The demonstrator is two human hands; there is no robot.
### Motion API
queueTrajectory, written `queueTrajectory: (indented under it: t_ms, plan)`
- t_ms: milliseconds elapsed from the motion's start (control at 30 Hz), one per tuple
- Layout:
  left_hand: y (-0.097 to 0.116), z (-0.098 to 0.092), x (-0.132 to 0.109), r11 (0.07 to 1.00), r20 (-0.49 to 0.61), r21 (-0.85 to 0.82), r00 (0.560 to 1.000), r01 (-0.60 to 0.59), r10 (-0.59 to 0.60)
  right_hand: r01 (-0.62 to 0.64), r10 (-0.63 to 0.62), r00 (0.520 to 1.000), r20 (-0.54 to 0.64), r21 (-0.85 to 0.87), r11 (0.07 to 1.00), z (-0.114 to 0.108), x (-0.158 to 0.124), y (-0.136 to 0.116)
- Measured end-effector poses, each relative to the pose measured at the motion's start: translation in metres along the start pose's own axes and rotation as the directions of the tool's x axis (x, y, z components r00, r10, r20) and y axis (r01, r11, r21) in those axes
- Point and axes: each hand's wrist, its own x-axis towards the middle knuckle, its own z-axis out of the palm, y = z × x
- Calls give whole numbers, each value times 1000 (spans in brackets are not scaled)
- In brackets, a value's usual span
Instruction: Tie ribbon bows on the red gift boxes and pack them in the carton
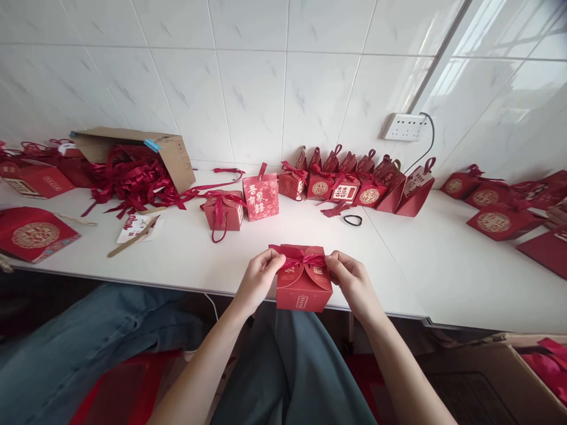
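Observation:
Right in front of me, at the table's front edge, is a red gift box (305, 292) with curved top flaps and gold print. A dark red ribbon (303, 258) is knotted across its top. My left hand (262, 271) pinches the ribbon on the left of the knot, and my right hand (349, 276) pinches it on the right. Both hands have fingers closed, thumbs against forefingers. Just beyond stand a smaller red box with a ribbon and cord handle (225, 213) and a printed red bag-shaped box (261, 199).
A cardboard box (175, 156) on its side spills red ribbons (137, 177). Rows of finished red boxes (345, 190) line the white tiled wall, with more boxes (494, 221) at right. A black hair tie (352, 220) lies on the white table (354, 254). Another person's jeans (133, 321) show at left.

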Motion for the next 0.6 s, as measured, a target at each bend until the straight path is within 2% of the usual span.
queueTrajectory:
  t_ms: [267, 433, 533, 600]
  plan:
    - [-6, 0, 0, 1000, 7, -3, 1000, -29, 29, -51, 51, 999, 5, 213, 976, -1, 4, 10]
    - [-9, 1, -3, 996, -21, 55, 997, -72, 73, -41, 51, 998, -24, 308, 951, 3, 5, 16]
    - [-4, 2, -5, 989, -39, 125, 995, -83, 89, -14, 12, 1000, 10, 205, 979, -10, 6, 19]
    - [1, 2, -4, 977, -24, 193, 995, -87, 93, 83, -83, 996, 19, -28, 996, -24, 11, 13]
